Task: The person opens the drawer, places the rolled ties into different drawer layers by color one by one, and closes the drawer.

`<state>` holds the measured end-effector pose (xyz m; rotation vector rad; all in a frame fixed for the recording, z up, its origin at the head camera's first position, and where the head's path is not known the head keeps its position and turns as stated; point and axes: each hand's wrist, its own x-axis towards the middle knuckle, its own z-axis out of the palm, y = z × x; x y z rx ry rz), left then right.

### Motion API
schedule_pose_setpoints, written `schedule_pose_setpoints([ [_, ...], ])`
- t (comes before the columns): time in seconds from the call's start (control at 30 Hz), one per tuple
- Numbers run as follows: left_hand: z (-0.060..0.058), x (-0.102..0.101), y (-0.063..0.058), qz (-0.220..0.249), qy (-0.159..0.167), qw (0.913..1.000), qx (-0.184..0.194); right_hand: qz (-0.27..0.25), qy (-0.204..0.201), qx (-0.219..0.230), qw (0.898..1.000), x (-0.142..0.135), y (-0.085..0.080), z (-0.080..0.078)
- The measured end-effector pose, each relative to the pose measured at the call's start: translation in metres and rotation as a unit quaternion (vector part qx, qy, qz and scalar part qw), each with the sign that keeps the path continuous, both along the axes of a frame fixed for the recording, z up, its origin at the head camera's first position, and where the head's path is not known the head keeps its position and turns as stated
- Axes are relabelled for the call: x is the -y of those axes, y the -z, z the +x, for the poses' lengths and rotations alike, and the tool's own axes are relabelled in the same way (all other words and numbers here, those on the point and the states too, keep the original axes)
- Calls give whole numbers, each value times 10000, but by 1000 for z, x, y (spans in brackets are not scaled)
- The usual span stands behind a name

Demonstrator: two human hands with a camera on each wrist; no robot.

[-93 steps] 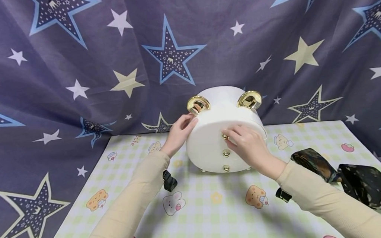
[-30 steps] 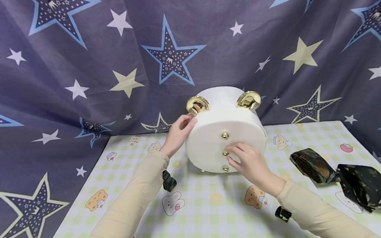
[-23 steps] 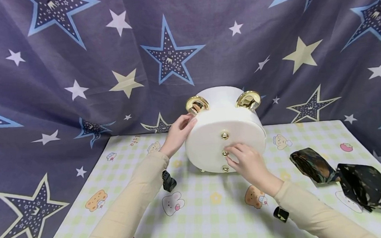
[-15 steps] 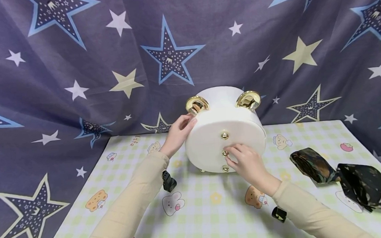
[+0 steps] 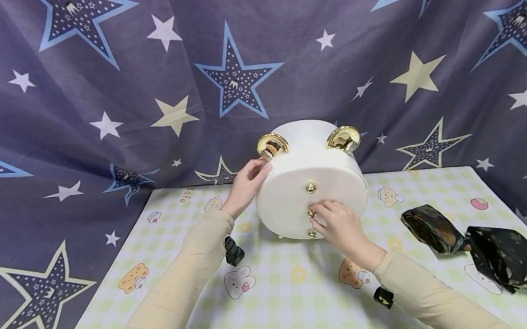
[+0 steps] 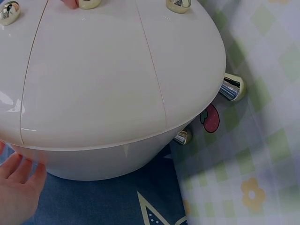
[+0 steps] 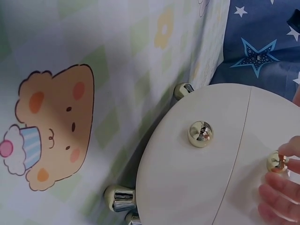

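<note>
A white rounded drawer box (image 5: 275, 199) with two gold ear-like discs stands toward the back of the table. Its front carries three gold knobs, one above another, and thin seams between the drawers show in both wrist views. My right hand (image 5: 340, 228) pinches the middle knob (image 7: 276, 161) between thumb and fingers. Above that hand the top knob (image 5: 311, 187) is uncovered, as is the bottom knob (image 7: 200, 134) below. My left hand (image 5: 245, 185) rests on the box's upper left side, just under the left gold disc (image 5: 273, 145), its fingers fairly straight (image 6: 21, 183).
At the table's right lie two dark camouflage-patterned folded pouches or cloths (image 5: 436, 229), (image 5: 508, 259). A green-checked cartoon cloth (image 5: 284, 307) covers the table. Behind the box hangs a dark star-patterned curtain (image 5: 303, 78). Small gold feet (image 7: 121, 198) hold the box up.
About three seconds ago my right hand was at the top knob; it has come down to the middle knob. Lately its forearm has shifted slightly left. My left hand stays put.
</note>
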<state>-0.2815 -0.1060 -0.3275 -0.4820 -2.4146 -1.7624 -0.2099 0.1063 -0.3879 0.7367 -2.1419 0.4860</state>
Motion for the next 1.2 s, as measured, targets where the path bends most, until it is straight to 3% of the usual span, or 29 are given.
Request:
schedule_pose_setpoints([
  [0.87, -1, 0, 1, 51, 44, 10000, 42, 77, -5, -566, 9984, 6, 5, -3],
  [0.97, 1, 0, -2, 92, 71, 9999, 125, 91, 25, -563, 9984, 6, 5, -2],
  [1.2, 19, -5, -21, 74, 131, 9998, 150, 106, -27, -526, 9986, 5, 5, 1],
])
